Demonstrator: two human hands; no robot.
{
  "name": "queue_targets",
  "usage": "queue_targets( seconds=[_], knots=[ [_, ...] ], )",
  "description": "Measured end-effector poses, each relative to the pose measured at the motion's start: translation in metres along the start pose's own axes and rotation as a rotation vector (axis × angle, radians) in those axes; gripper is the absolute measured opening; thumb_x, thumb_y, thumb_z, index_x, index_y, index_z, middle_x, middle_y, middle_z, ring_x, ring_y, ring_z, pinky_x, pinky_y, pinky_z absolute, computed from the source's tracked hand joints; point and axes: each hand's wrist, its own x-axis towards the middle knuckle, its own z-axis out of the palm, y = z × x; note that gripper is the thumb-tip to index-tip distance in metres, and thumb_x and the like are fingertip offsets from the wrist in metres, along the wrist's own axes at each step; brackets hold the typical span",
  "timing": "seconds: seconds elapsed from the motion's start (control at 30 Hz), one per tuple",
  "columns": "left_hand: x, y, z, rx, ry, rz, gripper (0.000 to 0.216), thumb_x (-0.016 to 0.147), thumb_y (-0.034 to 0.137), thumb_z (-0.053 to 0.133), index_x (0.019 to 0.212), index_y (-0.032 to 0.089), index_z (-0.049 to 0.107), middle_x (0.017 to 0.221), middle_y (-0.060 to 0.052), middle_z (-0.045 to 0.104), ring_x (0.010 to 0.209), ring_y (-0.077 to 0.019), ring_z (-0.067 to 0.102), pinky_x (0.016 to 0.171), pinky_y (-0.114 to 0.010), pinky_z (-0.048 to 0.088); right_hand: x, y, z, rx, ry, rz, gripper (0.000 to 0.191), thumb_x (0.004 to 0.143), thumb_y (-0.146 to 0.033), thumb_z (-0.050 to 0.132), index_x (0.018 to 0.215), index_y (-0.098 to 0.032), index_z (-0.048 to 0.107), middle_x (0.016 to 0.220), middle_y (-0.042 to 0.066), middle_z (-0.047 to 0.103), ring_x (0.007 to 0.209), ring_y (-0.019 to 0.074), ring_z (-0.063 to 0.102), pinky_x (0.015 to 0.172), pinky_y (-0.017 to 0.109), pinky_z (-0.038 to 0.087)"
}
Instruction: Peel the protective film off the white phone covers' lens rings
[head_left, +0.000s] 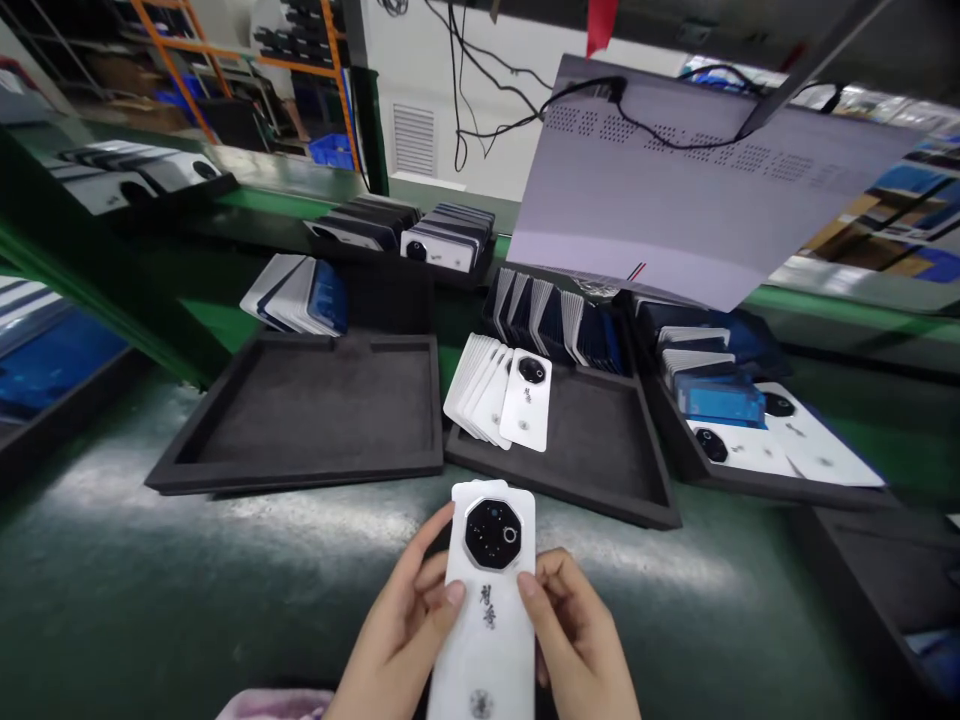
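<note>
Holding a white panel (484, 665) over the green surface (300, 585), the left hand (409, 625) and right hand (581, 630) face each other, near the person's body and just short of the trays. Each grip is closed on a long edge of it, thumb on the front, fingers curled beside or behind; I'd say that keeps the black camera ring (493, 533) and the lettering uncovered. A rounded edge (480, 487) peeks out behind the top, so probably more than one piece is held together. Just beyond, a fan of similar panels (480, 390) lies at the left end of the middle tray (664, 510), likely spread so each edge is easy to pick out. Behind it, rows of panels (544, 315) stand packed, perhaps saving room.
</note>
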Motion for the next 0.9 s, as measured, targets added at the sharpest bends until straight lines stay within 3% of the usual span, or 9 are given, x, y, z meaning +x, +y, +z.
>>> queue_targets(
  seconds=[0.07,0.13,0.2,0.3,0.5,0.6,0.73,0.83,0.9],
  knots=[
    [-0.003,0.009,0.002,0.01,0.04,-0.105,0.068,0.089,0.05,0.078,0.148,0.027,0.053,0.097,-0.004,0.084,0.081,-0.0192,0.077,0.073,-0.024,0.059,-0.004,-0.002,0.004,-0.001,0.006,-0.009,0.036,0.096,-0.057,0.058,0.082,-0.025,0.054,0.066,-0.004,0.053,0.052,0.0128,0.045,0.049,0.024,0.04],
    [-0.005,0.014,0.003,0.073,0.022,-0.141,0.057,0.088,0.052,0.078,0.135,0.023,0.066,0.086,-0.001,0.083,0.074,-0.0173,0.074,0.068,-0.021,0.056,-0.005,-0.004,0.003,-0.106,0.101,-0.115,0.023,0.095,-0.048,0.064,0.102,-0.026,0.064,0.08,0.0,0.06,0.058,0.0144,0.051,0.056,0.028,0.046],
    [-0.007,0.016,0.004,0.191,-0.027,-0.116,0.046,0.089,0.055,0.074,0.121,0.021,0.075,0.079,-0.001,0.08,0.069,-0.0156,0.071,0.064,-0.019,0.053,-0.005,-0.006,0.0,-0.302,0.234,-0.315,0.03,0.095,-0.036,0.066,0.124,-0.031,0.064,0.102,0.005,0.063,0.065,0.0162,0.056,0.062,0.032,0.051],
    [-0.012,0.015,0.005,0.435,-0.047,-0.038,0.041,0.095,0.054,0.065,0.121,0.024,0.076,0.073,0.0,0.078,0.06,-0.0141,0.065,0.057,-0.018,0.048,-0.006,-0.008,-0.004,-0.518,0.31,-0.527,0.036,0.097,-0.027,0.065,0.13,-0.04,0.064,0.119,0.007,0.058,0.071,0.0188,0.058,0.066,0.036,0.055],
    [-0.013,0.011,0.002,0.705,-0.085,0.213,0.028,0.098,0.033,0.064,0.122,0.032,0.078,0.076,0.001,0.075,0.065,-0.017,0.07,0.063,-0.019,0.053,-0.004,-0.015,-0.009,-0.425,0.225,-0.452,0.027,0.097,-0.023,0.064,0.12,-0.037,0.067,0.091,0.001,0.058,0.062,0.0153,0.057,0.056,0.029,0.055],
    [-0.01,0.012,0.001,0.751,-0.168,0.338,0.036,0.096,0.021,0.064,0.125,0.038,0.076,0.08,0.004,0.077,0.067,-0.0151,0.07,0.071,-0.017,0.055,0.0,-0.018,-0.016,-0.337,0.152,-0.399,0.019,0.095,-0.022,0.066,0.111,-0.033,0.066,0.088,0.0,0.06,0.064,0.0141,0.062,0.054,0.024,0.055],
    [-0.008,0.018,0.001,0.817,-0.292,0.365,0.042,0.096,0.014,0.063,0.13,0.037,0.073,0.088,0.003,0.081,0.073,-0.0158,0.075,0.074,-0.017,0.056,0.002,-0.021,-0.023,-0.265,0.094,-0.345,0.009,0.096,-0.023,0.065,0.094,-0.031,0.066,0.084,-0.001,0.061,0.065,0.0148,0.064,0.055,0.025,0.055],
    [-0.007,0.021,0.002,0.836,-0.284,0.373,0.044,0.096,0.013,0.065,0.131,0.038,0.072,0.097,0.003,0.085,0.077,-0.0156,0.079,0.073,-0.015,0.056,0.001,-0.022,-0.024,-0.252,0.031,-0.354,0.013,0.097,-0.02,0.061,0.09,-0.03,0.066,0.084,-0.001,0.062,0.067,0.0152,0.065,0.056,0.025,0.055],
    [-0.008,0.022,0.002,0.836,-0.284,0.376,0.046,0.096,0.013,0.066,0.133,0.039,0.07,0.105,0.003,0.085,0.082,-0.0163,0.081,0.076,-0.014,0.057,-0.001,-0.022,-0.022,-0.277,0.071,-0.408,0.014,0.096,-0.016,0.062,0.096,-0.03,0.066,0.087,0.0,0.062,0.069,0.015,0.065,0.059,0.025,0.056]
  ],
)
